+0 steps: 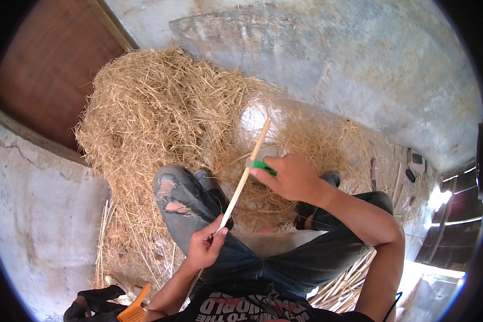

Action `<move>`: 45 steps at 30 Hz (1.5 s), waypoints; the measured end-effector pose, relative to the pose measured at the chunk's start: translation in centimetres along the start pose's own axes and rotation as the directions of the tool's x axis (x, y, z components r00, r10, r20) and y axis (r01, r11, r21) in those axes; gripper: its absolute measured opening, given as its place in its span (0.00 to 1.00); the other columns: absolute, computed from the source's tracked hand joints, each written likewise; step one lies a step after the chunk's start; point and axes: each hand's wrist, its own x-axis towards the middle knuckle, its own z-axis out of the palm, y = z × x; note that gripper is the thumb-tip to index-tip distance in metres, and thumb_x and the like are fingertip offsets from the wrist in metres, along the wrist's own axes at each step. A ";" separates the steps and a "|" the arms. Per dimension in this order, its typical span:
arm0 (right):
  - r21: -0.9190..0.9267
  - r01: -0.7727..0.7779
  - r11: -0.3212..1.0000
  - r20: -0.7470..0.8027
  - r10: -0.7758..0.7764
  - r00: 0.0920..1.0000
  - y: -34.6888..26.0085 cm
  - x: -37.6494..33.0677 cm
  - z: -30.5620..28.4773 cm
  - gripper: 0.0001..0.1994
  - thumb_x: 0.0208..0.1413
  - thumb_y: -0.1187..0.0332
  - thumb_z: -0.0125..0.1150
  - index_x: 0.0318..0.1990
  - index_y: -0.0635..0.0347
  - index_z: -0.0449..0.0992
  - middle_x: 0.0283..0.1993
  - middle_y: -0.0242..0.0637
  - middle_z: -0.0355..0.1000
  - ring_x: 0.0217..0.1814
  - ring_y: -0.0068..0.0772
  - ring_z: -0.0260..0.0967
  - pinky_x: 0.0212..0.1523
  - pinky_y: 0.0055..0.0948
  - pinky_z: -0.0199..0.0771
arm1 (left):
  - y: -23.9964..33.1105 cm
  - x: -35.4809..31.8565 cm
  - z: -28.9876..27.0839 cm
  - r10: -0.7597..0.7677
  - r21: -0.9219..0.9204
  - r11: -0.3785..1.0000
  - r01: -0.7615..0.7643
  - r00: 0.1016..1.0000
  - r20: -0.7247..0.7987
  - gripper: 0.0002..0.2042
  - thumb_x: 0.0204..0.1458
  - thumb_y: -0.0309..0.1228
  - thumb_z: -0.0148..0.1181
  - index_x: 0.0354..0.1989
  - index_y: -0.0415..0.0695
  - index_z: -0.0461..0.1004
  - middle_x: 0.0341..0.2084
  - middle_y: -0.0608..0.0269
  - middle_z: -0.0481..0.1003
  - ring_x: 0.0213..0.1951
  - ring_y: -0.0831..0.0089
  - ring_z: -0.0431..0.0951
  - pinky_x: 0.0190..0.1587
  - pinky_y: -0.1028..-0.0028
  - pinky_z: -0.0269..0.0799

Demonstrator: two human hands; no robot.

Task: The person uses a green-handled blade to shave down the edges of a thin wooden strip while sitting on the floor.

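A long, pale strip of split wood or bamboo (pixel 236 196) slants up and away between my knees. My left hand (pixel 205 246) is closed round its lower part, the thumb lying along it. Farther up the strip, my right hand (pixel 295 176) grips a small green-handled tool (pixel 265 167). The tool's greyish end meets the strip. Its exact kind is hard to make out, as my fingers cover part of the handle. The strip's upper end sticks out free beyond the tool.
A big heap of straw-like shavings (pixel 150 102) lies ahead and left, against the wall (pixel 327 70). Several cut sticks (pixel 346 284) lie beside my right thigh. A dark phone-like object (pixel 411 175) rests at the far right. An orange plastic piece (pixel 134 310) is at lower left.
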 end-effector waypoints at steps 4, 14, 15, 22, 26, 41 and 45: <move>-0.024 -0.062 0.998 -0.157 0.058 0.986 2.5 -0.1 1.2 0.24 0.68 0.49 0.54 0.30 0.62 0.76 0.16 0.48 0.64 0.18 0.49 0.64 0.23 0.44 0.64 | 0.8 -0.5 -0.1 -0.184 -0.063 0.981 0.185 0.983 0.014 0.19 0.66 0.24 0.56 0.64 0.34 0.71 0.28 0.75 0.72 0.28 0.89 0.63 0.29 0.84 0.61; 0.136 -0.318 0.938 -0.319 0.346 0.882 6.6 1.6 -5.1 0.28 0.68 0.44 0.52 0.29 0.64 0.76 0.17 0.49 0.64 0.18 0.47 0.63 0.25 0.45 0.64 | 1.4 -2.0 -0.4 -0.168 -0.229 0.955 0.186 0.981 0.095 0.20 0.69 0.26 0.51 0.67 0.36 0.67 0.19 0.78 0.62 0.20 0.90 0.57 0.22 0.83 0.51; 0.113 -0.290 0.950 -0.262 0.310 0.914 5.7 1.2 -4.6 0.28 0.68 0.45 0.52 0.30 0.63 0.77 0.17 0.49 0.65 0.18 0.48 0.64 0.25 0.45 0.65 | 1.4 -1.9 -0.3 -0.150 -0.224 0.960 0.170 0.983 0.104 0.20 0.69 0.27 0.51 0.67 0.36 0.66 0.19 0.78 0.61 0.20 0.90 0.57 0.22 0.83 0.51; -0.050 -0.032 0.998 -0.001 0.032 0.999 -0.6 -0.6 -0.3 0.24 0.67 0.47 0.53 0.32 0.61 0.79 0.19 0.50 0.69 0.21 0.53 0.71 0.25 0.46 0.69 | 1.5 -1.0 0.1 -0.138 -0.233 0.959 0.160 0.985 0.105 0.19 0.70 0.28 0.49 0.68 0.37 0.66 0.17 0.78 0.60 0.17 0.90 0.56 0.20 0.81 0.50; -0.107 -0.084 0.991 0.003 0.085 0.996 0.6 -0.2 -0.1 0.26 0.68 0.47 0.51 0.31 0.64 0.79 0.20 0.53 0.71 0.24 0.57 0.72 0.28 0.50 0.70 | 1.5 -1.2 0.4 -0.175 -0.241 0.951 0.195 0.979 0.105 0.19 0.70 0.28 0.49 0.67 0.38 0.67 0.16 0.78 0.60 0.16 0.90 0.57 0.19 0.81 0.50; 0.121 -0.174 0.977 -0.131 0.190 0.973 2.4 0.5 -3.2 0.26 0.68 0.47 0.53 0.32 0.64 0.77 0.17 0.48 0.64 0.18 0.47 0.63 0.24 0.43 0.63 | 0.6 -1.4 0.5 -0.105 -0.087 0.991 0.104 0.994 0.000 0.19 0.66 0.24 0.56 0.64 0.33 0.70 0.34 0.69 0.77 0.34 0.87 0.69 0.37 0.83 0.66; -0.038 -0.060 0.997 -0.011 0.060 0.998 -0.3 -0.6 -0.7 0.25 0.67 0.45 0.53 0.32 0.59 0.79 0.18 0.48 0.70 0.22 0.54 0.73 0.24 0.48 0.70 | 0.2 -0.4 1.1 -0.016 -0.019 1.000 0.015 0.999 -0.040 0.18 0.64 0.23 0.58 0.62 0.32 0.72 0.46 0.65 0.79 0.43 0.84 0.71 0.47 0.82 0.69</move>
